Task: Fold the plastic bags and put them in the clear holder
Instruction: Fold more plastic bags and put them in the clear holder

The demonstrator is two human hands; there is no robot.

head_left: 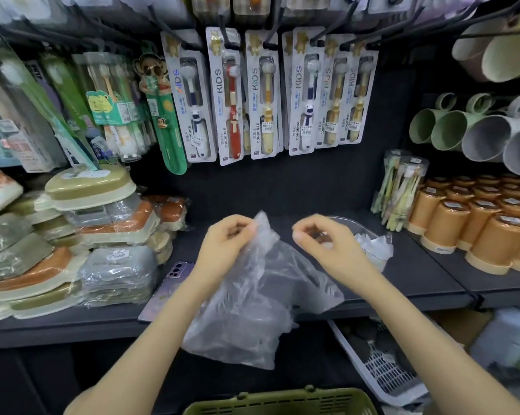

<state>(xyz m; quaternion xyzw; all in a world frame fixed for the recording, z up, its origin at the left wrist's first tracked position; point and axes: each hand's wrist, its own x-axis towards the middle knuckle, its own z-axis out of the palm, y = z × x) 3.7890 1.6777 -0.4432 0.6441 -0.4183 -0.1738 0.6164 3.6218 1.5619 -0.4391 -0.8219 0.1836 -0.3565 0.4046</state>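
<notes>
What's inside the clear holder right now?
The clear holder holds pale folded pieces, likely bags. The right hand covers its left part, so the count and the bottom are hidden.

Kids toothbrushes (pixel 261 94) hang abv orange cups (pixel 474 223).

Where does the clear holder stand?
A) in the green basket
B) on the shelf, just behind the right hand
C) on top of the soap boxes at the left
B: the holder stands on the dark shelf, just beyond the right hand.
</notes>
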